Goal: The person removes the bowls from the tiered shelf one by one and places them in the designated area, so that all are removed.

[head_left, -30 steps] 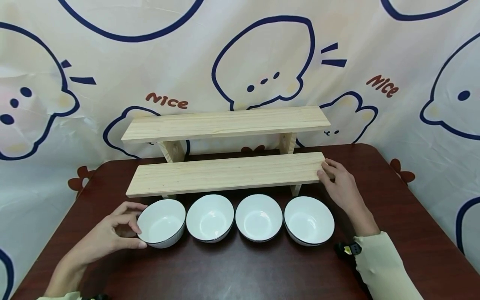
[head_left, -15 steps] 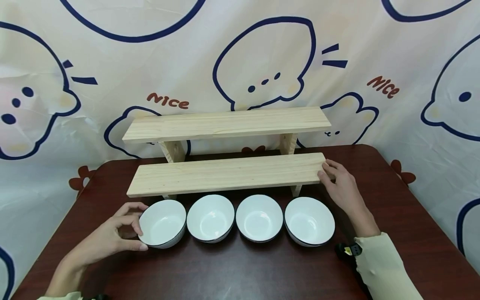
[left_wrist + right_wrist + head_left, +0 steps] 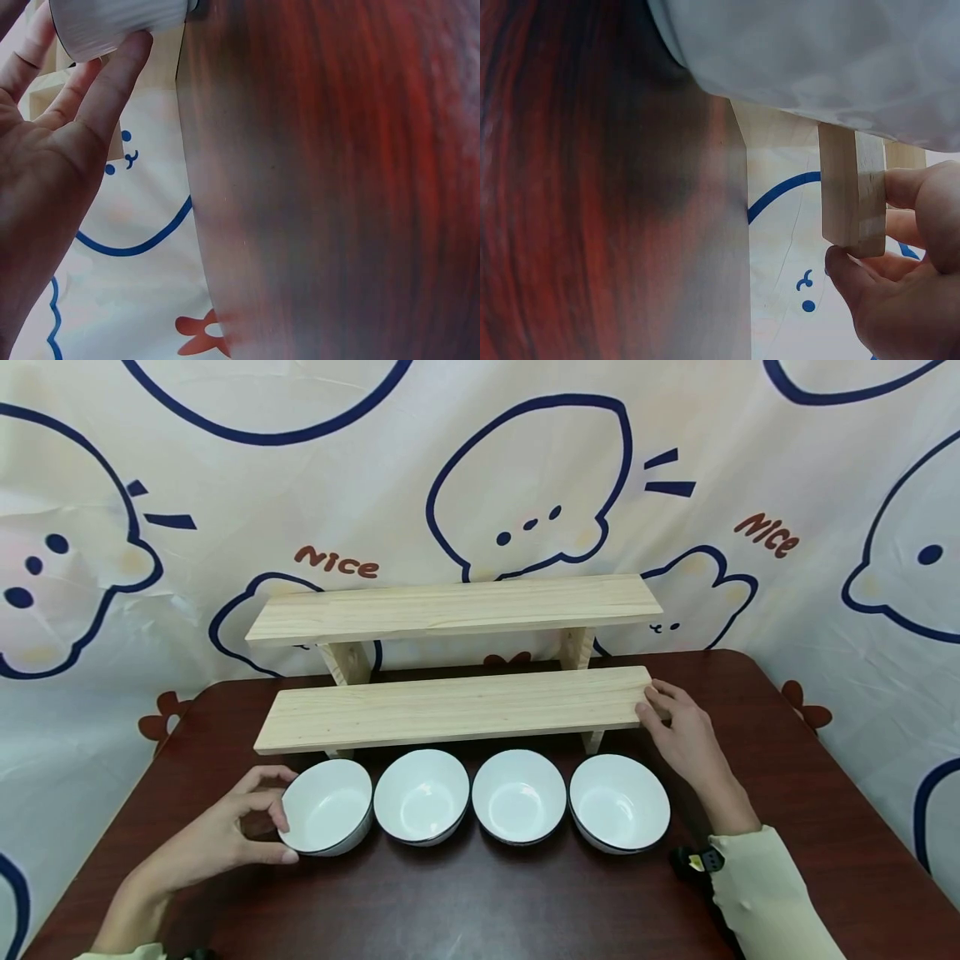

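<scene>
Several white bowls with dark rims stand in a row before a two-tier wooden shelf. My left hand holds the leftmost bowl at its left side, thumb toward the front and bent fingers at the rim. The left wrist view shows fingertips against the wall of this bowl. With thumb and fingers, my right hand grips the right end of the lower board. In the right wrist view the end of the board sits between thumb and fingers, partly covered by a bowl close to the camera.
Two middle bowls and the rightmost bowl sit just in front of the lower board. The upper board rises behind on wooden supports. A dark red-brown table carries everything, with a cartoon-printed cloth behind.
The bent fingers and thumb of my left hand have shifted slightly right at the leftmost bowl. My right hand, the shelf and the bowls stay put.
</scene>
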Tool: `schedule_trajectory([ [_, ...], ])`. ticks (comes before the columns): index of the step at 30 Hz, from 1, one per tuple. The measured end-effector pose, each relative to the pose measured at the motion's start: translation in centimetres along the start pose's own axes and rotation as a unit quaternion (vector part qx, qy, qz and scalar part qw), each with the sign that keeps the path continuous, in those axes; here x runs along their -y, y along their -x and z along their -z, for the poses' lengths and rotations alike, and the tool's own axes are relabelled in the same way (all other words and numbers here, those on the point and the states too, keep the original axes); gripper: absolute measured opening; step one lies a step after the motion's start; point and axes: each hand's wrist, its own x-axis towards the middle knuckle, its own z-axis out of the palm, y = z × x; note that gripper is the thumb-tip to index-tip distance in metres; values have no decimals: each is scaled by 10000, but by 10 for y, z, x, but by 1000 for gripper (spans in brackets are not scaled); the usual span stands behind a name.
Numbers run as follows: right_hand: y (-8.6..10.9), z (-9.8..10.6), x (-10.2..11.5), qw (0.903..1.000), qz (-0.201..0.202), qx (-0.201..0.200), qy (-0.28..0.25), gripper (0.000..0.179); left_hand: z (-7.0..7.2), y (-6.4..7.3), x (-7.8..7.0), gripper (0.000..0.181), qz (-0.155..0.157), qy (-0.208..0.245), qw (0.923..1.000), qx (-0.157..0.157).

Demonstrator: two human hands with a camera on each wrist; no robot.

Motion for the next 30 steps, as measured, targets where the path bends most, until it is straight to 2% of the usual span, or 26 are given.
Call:
schedule_trajectory([
  [5, -1, 0, 0, 10000, -1, 7, 35, 48, 0, 0, 0, 32, 197, -79, 9998, -17],
  [20, -1, -1, -2, 10000, 16, 33, 87, 48, 1, -2, -3, 32, 458, -218, 9987, 19],
  [26, -1, -1, 0, 9998, 53, 110, 178, 50, 3, -1, -7, 33, 453, -677, 9962, -295],
  [30, -1, 4, 2, 9993, 38, 230, 298, 54, 3, -8, -13, 27, 514, -973, 9921, -603],
])
